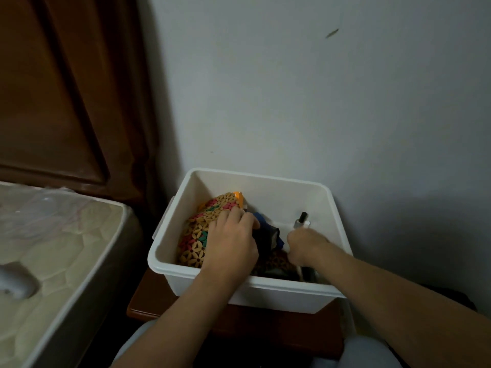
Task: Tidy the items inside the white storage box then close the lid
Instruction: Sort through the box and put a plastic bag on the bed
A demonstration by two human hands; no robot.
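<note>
home bedroom, quilted mattress (pixel 53 248), wooden headboard (pixel 53 88), plain wall (pixel 318 88)

white storage box (pixel 265 290) open, cluttered beaded mat (pixel 202 229)
</note>
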